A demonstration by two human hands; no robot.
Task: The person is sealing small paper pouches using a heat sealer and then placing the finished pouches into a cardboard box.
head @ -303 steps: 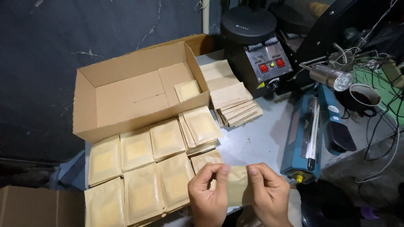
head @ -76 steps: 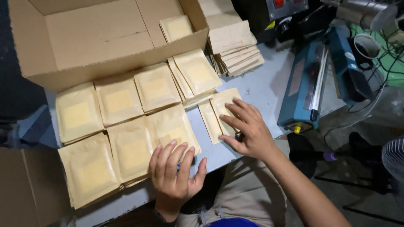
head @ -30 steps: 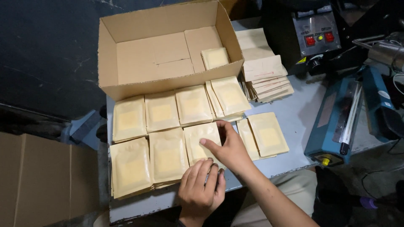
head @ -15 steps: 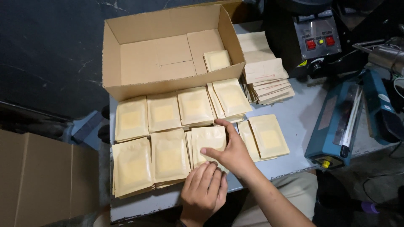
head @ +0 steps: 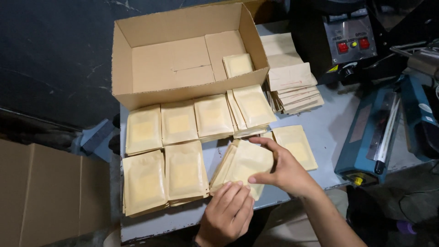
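A stack of tan paper pouches (head: 244, 162) lies tilted at the table's front edge, and both hands are on it. My right hand (head: 281, 169) grips its right side, thumb under, fingers over the top. My left hand (head: 228, 212) presses flat against its lower left corner. Several more pouch stacks (head: 183, 126) lie in rows to the left, and one pouch (head: 295, 144) rests just right of my right hand. An open cardboard box (head: 183, 59) stands behind them with a single pouch (head: 238, 65) inside.
A pile of flat empty pouches (head: 292, 82) sits right of the box. A blue heat sealer (head: 379, 132) lies along the right edge, with a black control unit (head: 350, 43) behind it. A closed cardboard box (head: 41, 192) stands at the lower left, off the table.
My right hand has gathered the front-right stack and turned it at an angle, lifting its edge off the table. My left hand has slid up against the stack's corner.
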